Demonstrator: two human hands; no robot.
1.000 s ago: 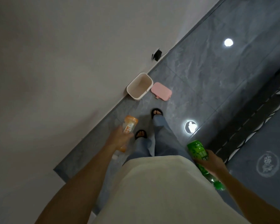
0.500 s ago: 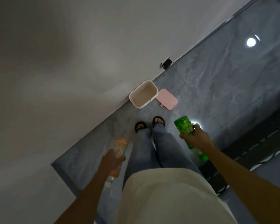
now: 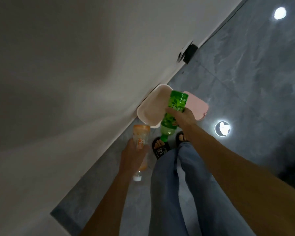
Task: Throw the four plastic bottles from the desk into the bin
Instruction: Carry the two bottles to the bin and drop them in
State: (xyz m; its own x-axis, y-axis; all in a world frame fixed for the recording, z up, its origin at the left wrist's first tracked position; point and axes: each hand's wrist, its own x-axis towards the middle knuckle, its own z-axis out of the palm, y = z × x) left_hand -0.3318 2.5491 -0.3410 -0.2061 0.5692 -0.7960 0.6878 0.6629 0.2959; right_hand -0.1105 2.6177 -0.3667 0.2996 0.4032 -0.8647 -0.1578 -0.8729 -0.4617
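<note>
A small white bin [image 3: 148, 109] stands open on the grey floor against the wall. My right hand [image 3: 183, 117] grips a green plastic bottle [image 3: 174, 106] around its middle, base pointing forward, held over the bin's right side with its cap toward me. My left hand [image 3: 132, 155] holds an orange-labelled clear bottle [image 3: 140, 138] lower and to the left, short of the bin, white cap pointing back at me. The bin's inside looks bare where it shows.
The bin's pink lid [image 3: 197, 106] lies on the floor just right of the bin. A black plug [image 3: 189, 52] sits at the wall base further on. My sandalled feet [image 3: 160, 148] stand just before the bin. Bright ceiling-light reflections [image 3: 222, 128] dot the tiles.
I have stepped closer to the bin. My right hand swung the green bottle forward and left until it hangs over the bin. The left hand with the orange bottle rose slightly toward it.
</note>
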